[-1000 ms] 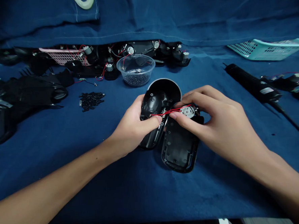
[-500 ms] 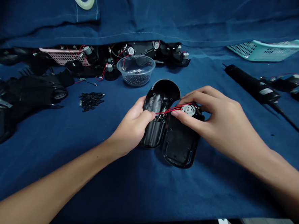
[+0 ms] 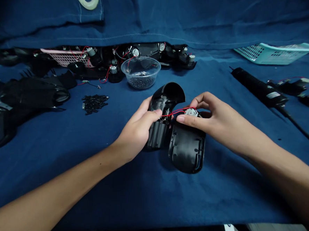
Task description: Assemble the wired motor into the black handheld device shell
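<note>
A blue cloth [image 3: 69, 183] is spread across the bench. In front of a clear plastic bowl [image 3: 141, 72], a black plastic shell [image 3: 160, 129] is gripped closed-fingered by the left hand [image 3: 136, 128], and a small motor [image 3: 191, 112] with red wires [image 3: 177, 111] is pinched by the right hand [image 3: 217, 117], its fingers half curled, just above a second black shell [image 3: 187, 150], which is touching the first.

The plastic shell [image 3: 159, 129] and its matching shell half [image 3: 187, 150] are glossy black. The thin wires [image 3: 179, 111] are bright red, the small motor [image 3: 191, 112] silver. The cloth [image 3: 201, 196] is deep blue with paler stitching. The teal basket [image 3: 271, 54] shows a grid of dark holes; the pink basket [image 3: 62, 58] has a similar pattern.
</note>
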`<move>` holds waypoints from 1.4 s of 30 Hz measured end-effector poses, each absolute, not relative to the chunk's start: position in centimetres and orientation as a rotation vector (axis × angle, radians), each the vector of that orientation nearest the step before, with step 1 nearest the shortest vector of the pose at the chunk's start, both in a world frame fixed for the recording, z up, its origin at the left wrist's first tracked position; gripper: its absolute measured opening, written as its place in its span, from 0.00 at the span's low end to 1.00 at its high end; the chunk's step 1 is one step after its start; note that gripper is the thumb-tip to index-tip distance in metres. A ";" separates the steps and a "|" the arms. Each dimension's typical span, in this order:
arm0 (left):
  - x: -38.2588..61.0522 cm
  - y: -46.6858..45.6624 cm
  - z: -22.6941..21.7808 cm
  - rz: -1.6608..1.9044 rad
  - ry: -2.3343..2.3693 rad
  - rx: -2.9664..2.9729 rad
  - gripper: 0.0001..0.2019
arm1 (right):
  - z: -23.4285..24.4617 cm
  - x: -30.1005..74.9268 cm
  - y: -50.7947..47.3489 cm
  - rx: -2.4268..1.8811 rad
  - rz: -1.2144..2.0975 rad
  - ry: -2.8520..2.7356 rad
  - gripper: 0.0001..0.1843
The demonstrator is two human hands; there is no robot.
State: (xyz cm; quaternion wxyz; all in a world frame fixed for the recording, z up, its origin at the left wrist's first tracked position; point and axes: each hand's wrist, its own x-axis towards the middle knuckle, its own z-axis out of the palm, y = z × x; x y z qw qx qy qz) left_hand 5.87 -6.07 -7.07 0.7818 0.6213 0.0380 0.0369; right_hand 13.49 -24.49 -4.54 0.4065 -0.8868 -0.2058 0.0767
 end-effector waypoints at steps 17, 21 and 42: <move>6.2 -6.2 -6.8 0.049 0.075 1.106 0.24 | -4.0 14.6 -24.8 -1.804 0.526 -0.211 0.33; 6.1 -6.1 -6.7 0.054 0.077 1.104 0.24 | -4.0 14.6 -24.9 -1.644 0.533 -0.238 0.26; 6.6 -6.0 -7.0 0.009 0.181 1.209 0.19 | -3.7 14.5 -25.0 -1.501 0.552 -0.292 0.09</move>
